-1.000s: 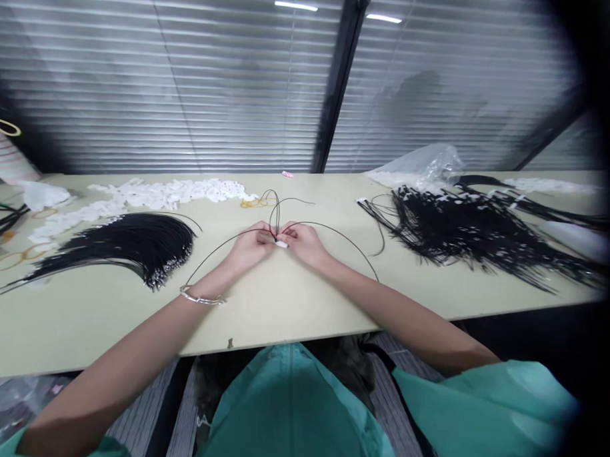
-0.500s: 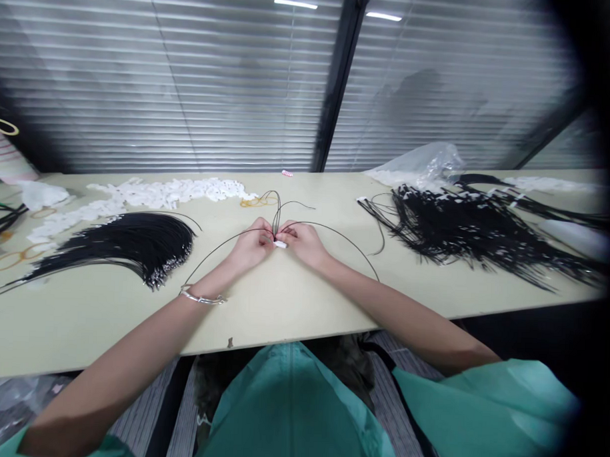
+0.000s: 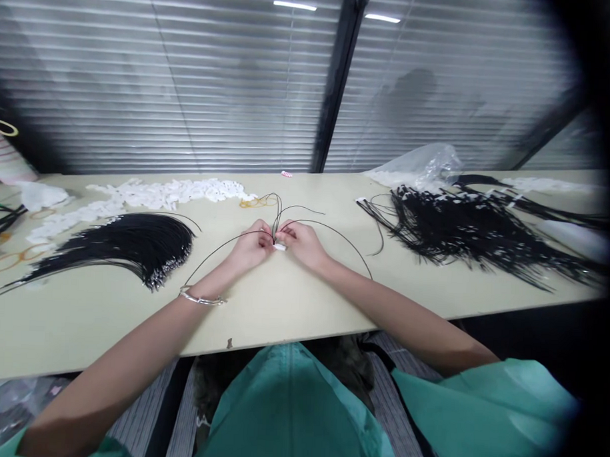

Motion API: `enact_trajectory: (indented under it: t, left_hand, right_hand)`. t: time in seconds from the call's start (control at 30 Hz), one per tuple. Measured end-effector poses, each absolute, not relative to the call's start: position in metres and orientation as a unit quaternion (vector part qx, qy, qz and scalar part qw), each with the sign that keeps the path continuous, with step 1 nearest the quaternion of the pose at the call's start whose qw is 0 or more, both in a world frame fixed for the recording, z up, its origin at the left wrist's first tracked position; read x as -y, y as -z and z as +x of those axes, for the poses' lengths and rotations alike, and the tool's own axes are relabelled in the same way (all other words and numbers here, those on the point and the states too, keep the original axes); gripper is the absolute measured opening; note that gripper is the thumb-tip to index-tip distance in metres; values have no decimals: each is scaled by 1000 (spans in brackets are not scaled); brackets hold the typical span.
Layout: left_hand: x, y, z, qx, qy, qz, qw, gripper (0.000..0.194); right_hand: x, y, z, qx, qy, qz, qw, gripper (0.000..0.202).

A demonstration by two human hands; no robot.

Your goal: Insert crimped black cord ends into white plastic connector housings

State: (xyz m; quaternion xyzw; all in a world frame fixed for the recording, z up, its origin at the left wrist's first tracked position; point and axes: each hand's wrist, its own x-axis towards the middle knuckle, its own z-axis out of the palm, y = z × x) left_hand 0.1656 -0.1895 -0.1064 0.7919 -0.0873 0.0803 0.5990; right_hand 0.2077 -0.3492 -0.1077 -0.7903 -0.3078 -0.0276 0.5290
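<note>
Over the middle of the table, my left hand and my right hand meet with fingers pinched. Between the fingertips sits a small white connector, partly covered by them. Thin black wires rise from that spot; one curves left over my left wrist, another arcs right toward my right forearm, and the rest loop up and away. Both hands are closed on the wires near the connector. Exactly which fingers grip the connector is hidden.
To the left lie a bundle of black wires with metal-tipped ends and a strip of white connectors. A heap of black wires with white ends and a plastic bag are at right. Yellow bands lie behind my hands.
My hands stay in nearly the same place. The wire arcing to the right has shifted slightly inward, and the loose wire end above reaches a little farther right.
</note>
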Motion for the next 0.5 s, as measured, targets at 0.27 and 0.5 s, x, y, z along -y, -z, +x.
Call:
enact_trajectory:
  t: [0.27,0.5]
  left_hand:
    - [188,106,170,128,-65,831,537,17]
    - [190,103,168,123,-68,824,549,5]
  right_hand:
    - [349,113,211,257,24,-794,551,28]
    - [349,113,211,275,7,-781,560,28]
